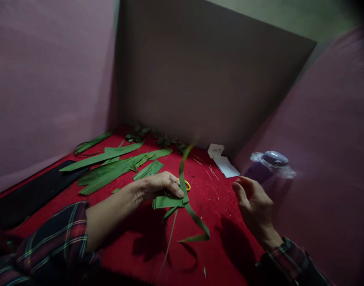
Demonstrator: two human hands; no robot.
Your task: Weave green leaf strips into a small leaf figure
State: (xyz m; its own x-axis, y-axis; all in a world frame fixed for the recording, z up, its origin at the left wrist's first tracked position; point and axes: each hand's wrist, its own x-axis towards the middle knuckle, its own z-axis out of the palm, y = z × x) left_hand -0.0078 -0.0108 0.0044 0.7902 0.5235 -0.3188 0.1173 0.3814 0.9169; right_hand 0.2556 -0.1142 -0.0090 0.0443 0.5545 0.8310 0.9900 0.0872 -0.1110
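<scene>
My left hand [162, 186] pinches a folded bundle of green leaf strips [169, 202] between thumb and fingers, above the red cloth. From the fold one long strip rises and curves upward, while another bends down to the right. A thin pale stem hangs below it. Behind the fingertips shows part of a yellow loop [188, 184], perhaps a scissors handle; the rest is hidden. Off to the right, my right hand [255, 204] is raised apart from the leaf, fingers curled and thumb close to the forefinger. Whether anything small is between them I cannot make out.
Long green leaves [119, 171] lie at the left by a dark flat object [35, 194]. Leafy sprigs [167, 141] rest along the back. Thin sticks [212, 172] and white cards [226, 166] are right of centre. A purple container with clear plastic [274, 159] stands beside the right wall.
</scene>
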